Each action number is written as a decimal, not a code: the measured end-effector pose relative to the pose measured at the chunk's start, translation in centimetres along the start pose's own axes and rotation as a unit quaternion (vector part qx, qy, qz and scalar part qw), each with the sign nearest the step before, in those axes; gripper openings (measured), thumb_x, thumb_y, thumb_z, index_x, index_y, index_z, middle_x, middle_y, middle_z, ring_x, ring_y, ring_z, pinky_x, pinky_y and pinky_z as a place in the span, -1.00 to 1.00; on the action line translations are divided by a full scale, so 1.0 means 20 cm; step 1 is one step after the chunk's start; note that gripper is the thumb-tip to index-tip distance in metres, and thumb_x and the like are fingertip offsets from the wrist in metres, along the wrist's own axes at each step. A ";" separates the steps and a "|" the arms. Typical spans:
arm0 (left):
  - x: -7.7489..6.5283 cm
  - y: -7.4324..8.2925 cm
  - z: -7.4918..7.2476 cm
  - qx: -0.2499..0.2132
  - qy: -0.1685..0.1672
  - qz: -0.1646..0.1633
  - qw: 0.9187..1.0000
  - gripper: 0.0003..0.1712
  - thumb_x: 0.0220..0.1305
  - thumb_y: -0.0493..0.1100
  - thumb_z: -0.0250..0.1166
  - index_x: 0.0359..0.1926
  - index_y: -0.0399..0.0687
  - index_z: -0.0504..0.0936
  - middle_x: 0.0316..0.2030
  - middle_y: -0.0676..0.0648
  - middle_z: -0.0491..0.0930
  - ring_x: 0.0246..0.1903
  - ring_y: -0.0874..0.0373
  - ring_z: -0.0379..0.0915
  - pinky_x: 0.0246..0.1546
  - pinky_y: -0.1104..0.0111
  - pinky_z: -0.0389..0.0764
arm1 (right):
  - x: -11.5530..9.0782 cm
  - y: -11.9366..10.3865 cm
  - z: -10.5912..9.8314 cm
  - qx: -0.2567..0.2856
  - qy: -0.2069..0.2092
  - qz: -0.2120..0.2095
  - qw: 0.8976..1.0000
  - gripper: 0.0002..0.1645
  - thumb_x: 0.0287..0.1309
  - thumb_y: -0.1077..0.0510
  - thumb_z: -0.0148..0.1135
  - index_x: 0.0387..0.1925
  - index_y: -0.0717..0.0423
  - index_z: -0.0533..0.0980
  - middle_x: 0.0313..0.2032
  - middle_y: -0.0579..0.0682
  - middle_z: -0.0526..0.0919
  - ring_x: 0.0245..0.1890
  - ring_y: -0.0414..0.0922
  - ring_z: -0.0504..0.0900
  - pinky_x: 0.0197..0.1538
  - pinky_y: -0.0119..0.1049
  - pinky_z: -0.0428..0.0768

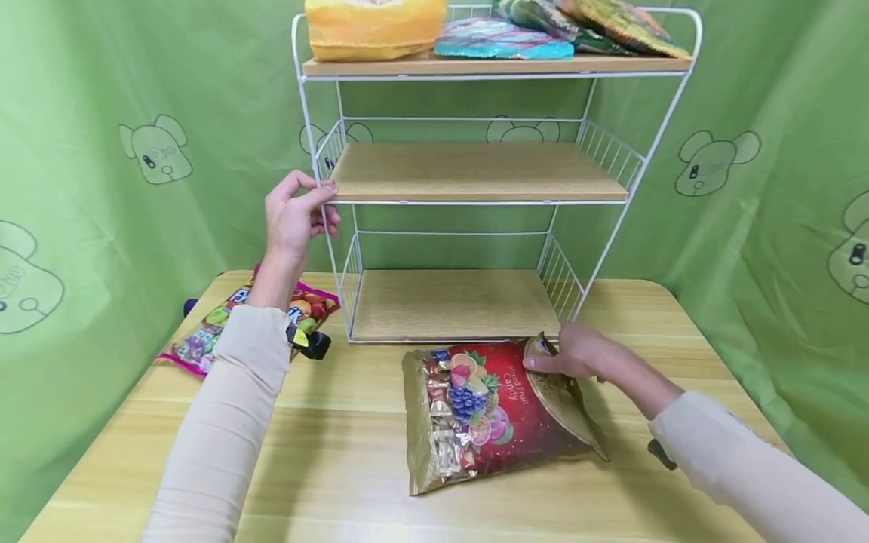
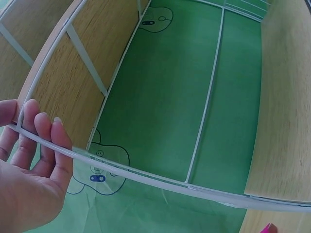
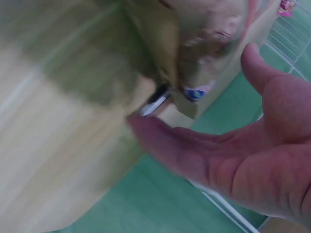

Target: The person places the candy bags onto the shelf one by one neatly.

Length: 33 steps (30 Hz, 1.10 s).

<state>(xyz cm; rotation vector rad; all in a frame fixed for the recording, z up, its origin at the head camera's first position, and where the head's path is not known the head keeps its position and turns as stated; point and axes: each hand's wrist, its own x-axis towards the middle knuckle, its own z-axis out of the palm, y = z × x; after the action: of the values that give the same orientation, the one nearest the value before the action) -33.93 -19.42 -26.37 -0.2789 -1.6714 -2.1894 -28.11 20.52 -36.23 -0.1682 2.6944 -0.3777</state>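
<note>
At the left front corner of the middle shelf, my left hand (image 1: 296, 211) grips the white wire frame (image 2: 146, 175) of the rack, its fingers curled round the metal. A gold and red bag of mixed fruit candy (image 1: 505, 411) lies on the table in front of the rack. My right hand (image 1: 575, 351) is at its upper right corner, the thumb overlapping the bag's face in the head view. Seen from the right wrist, the fingers (image 3: 180, 150) stretch past the blurred bag corner with the thumb spread wide. A gap shows between palm and bag.
Several packets, including a yellow bag (image 1: 376, 30) and a blue one (image 1: 502, 39), rest on the top shelf (image 1: 495, 66). Behind my left forearm, a pink-edged candy bag (image 1: 204, 339) lies on the table (image 1: 339, 452). A green curtain (image 1: 224, 136) surrounds the table.
</note>
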 end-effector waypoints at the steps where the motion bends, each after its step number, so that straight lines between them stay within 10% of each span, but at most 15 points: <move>1: 0.00 0.00 0.00 0.001 0.000 0.000 1.000 -0.83 0.30 -0.40 0.26 -0.39 -0.10 0.52 -0.38 -0.06 0.71 -0.68 0.19 0.50 -0.68 0.40 0.62 | 0.00 0.01 0.01 0.010 -0.014 0.007 1.000 0.00 0.16 -0.39 0.33 -0.10 0.58 0.40 -0.41 0.23 0.49 -0.41 0.07 0.65 -0.32 -0.02 0.80; 5: 0.00 0.00 0.00 0.004 -0.004 -0.005 1.000 -0.83 0.31 -0.40 0.26 -0.40 -0.10 0.52 -0.38 -0.05 0.71 -0.68 0.18 0.51 -0.66 0.40 0.64 | -0.01 0.04 0.05 0.053 -0.062 0.026 0.996 -0.19 0.18 -0.41 0.30 -0.25 0.30 0.35 -0.44 0.10 0.39 -0.45 0.01 0.64 -0.42 -0.08 0.80; 14: 0.00 0.00 0.00 0.000 -0.005 0.004 1.000 -0.82 0.31 -0.40 0.26 -0.40 -0.10 0.53 -0.38 -0.06 0.71 -0.69 0.18 0.51 -0.66 0.39 0.65 | 0.01 0.10 0.10 0.137 -0.095 0.021 0.986 -0.05 0.19 -0.36 0.34 -0.06 0.49 0.28 -0.24 0.27 0.49 -0.29 0.16 0.76 -0.31 -0.02 0.81; 26: 0.00 0.00 0.00 0.008 -0.006 0.002 1.000 -0.84 0.32 -0.38 0.27 -0.38 -0.10 0.53 -0.40 -0.05 0.70 -0.68 0.18 0.51 -0.64 0.38 0.66 | 0.02 0.10 0.12 0.220 -0.094 0.005 0.971 -0.38 0.23 -0.04 0.41 -0.16 0.37 0.28 -0.26 0.27 0.49 -0.28 0.16 0.73 -0.28 0.17 0.79; 33: 0.00 0.00 0.00 0.009 -0.003 0.006 1.000 -0.85 0.30 -0.39 0.27 -0.38 -0.10 0.53 -0.40 -0.06 0.70 -0.68 0.17 0.51 -0.65 0.37 0.66 | 0.03 0.05 0.09 0.154 -0.050 -0.045 0.986 0.08 0.14 0.03 0.47 0.38 0.61 0.09 0.00 0.48 0.55 -0.17 0.18 0.67 -0.13 0.09 0.77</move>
<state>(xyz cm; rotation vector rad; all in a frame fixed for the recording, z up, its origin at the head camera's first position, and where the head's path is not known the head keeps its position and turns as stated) -34.00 -19.44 -26.42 -0.2890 -1.6885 -2.1655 -27.93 20.91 -38.33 -0.2123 2.4979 -0.7834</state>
